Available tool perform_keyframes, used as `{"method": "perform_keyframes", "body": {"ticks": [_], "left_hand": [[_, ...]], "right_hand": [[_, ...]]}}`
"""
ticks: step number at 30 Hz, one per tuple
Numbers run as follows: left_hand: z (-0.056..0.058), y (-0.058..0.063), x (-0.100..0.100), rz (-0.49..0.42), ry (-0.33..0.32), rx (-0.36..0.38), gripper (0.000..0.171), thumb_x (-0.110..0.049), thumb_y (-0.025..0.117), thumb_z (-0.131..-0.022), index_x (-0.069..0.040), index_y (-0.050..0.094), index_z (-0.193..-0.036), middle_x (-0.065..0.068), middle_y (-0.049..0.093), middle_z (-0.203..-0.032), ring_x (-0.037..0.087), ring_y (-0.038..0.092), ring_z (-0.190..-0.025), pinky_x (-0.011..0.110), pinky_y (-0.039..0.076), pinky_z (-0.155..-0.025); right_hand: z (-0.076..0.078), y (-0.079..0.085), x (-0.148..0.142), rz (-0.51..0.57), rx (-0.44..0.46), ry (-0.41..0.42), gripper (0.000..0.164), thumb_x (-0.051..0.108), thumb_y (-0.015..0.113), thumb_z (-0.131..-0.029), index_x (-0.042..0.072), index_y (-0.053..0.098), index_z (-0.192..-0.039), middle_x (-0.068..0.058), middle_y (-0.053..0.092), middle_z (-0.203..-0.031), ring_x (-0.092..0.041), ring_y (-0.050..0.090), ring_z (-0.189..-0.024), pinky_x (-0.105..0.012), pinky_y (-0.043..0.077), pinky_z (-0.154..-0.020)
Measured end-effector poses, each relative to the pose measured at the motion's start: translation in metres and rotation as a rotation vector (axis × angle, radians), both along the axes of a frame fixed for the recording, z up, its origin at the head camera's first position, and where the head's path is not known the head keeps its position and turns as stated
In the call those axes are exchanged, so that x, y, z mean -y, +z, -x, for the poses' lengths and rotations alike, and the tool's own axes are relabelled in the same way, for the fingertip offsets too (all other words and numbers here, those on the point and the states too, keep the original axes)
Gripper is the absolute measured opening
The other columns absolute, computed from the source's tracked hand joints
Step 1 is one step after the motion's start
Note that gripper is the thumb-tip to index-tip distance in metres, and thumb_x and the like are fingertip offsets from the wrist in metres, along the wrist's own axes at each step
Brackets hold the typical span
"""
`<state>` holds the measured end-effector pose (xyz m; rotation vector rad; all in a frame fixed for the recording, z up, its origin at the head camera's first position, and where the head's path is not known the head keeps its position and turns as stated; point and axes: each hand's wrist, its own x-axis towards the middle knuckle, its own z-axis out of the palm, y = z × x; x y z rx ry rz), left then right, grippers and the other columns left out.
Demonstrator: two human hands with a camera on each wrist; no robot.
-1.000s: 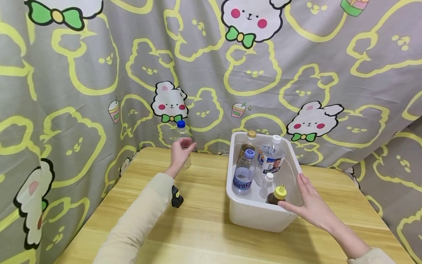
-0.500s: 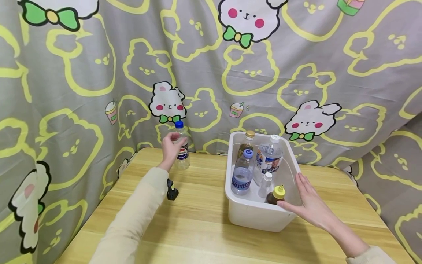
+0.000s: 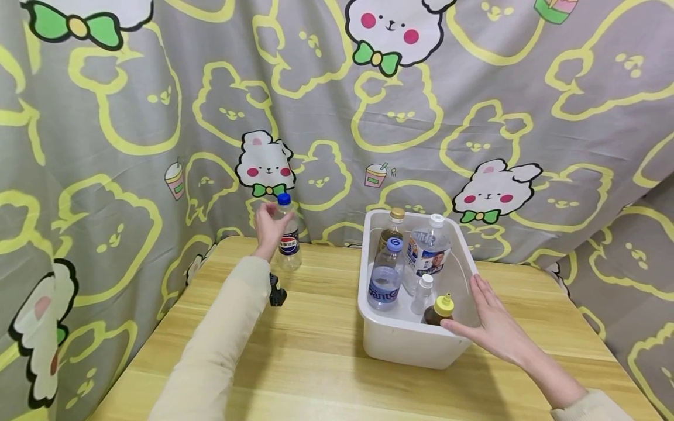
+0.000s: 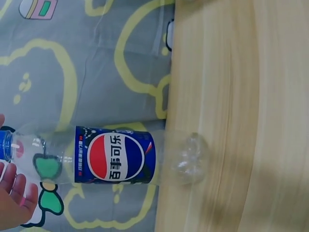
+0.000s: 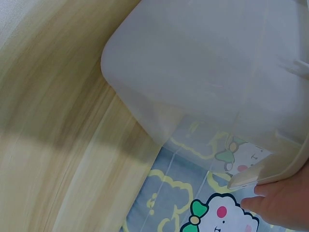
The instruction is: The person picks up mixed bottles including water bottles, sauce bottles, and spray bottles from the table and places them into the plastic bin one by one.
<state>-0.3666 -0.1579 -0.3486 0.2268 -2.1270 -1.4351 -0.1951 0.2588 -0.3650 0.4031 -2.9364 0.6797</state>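
Observation:
A clear plastic Pepsi bottle [image 3: 289, 242] with a blue cap stands upright at the back left of the table. My left hand [image 3: 270, 228] is at its neck, the thumb and fingers spread to either side. In the left wrist view the fingers [image 4: 19, 188] show beside the capped end, a gap between them and the bottle. My right hand [image 3: 497, 321] rests on the right rim of a white plastic tub [image 3: 416, 345], fingers straight along the side and thumb at the front corner. In the right wrist view its fingers [image 5: 280, 200] touch the rim.
Inside the tub stand a gold-capped bottle [image 3: 392, 234], a blue-capped water bottle [image 3: 385, 280], a large white-capped bottle [image 3: 434, 257], a small white-capped bottle [image 3: 423, 298] and a yellow-topped squeeze bottle [image 3: 442, 310]. A patterned curtain [image 3: 316, 105] hangs behind the wooden table [image 3: 316, 362].
My left hand has shifted left and round the Pepsi bottle's side, uncovering its label. The right hand stays on the tub's rim. The head view has turned slightly right.

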Motion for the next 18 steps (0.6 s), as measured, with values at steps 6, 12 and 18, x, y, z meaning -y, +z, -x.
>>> {"method": "perform_keyframes", "body": {"ticks": [6,12,18], "left_hand": [[0.007,-0.003,0.002,-0.01,0.016,0.009,0.056,-0.018,0.074,-0.071,0.005,0.047,-0.113,0.019,0.049,-0.11,0.029,0.045,-0.1,0.037,0.037,-0.087],[0.013,-0.005,0.004,0.002,0.025,0.02,0.06,-0.024,0.075,-0.07,0.004,0.046,-0.114,0.018,0.047,-0.11,0.03,0.044,-0.101,0.037,0.036,-0.087],[0.018,-0.004,0.005,0.033,0.03,0.023,0.061,-0.028,0.074,-0.07,0.003,0.046,-0.114,0.018,0.047,-0.111,0.028,0.042,-0.1,0.037,0.033,-0.089]], "right_hand": [[-0.001,0.002,0.001,-0.004,-0.003,0.003,0.103,0.051,0.061,-0.076,-0.009,0.004,-0.137,-0.027,0.0,-0.143,-0.038,-0.003,-0.13,-0.061,0.013,-0.097],[0.0,0.001,0.001,-0.007,0.006,0.0,0.104,0.053,0.061,-0.075,-0.008,0.004,-0.138,-0.026,0.0,-0.143,-0.038,-0.003,-0.13,-0.061,0.013,-0.096],[0.0,0.001,0.001,-0.004,0.01,-0.003,0.104,0.052,0.061,-0.076,-0.008,0.004,-0.138,-0.025,0.0,-0.144,-0.038,-0.003,-0.131,-0.062,0.013,-0.096]]}}
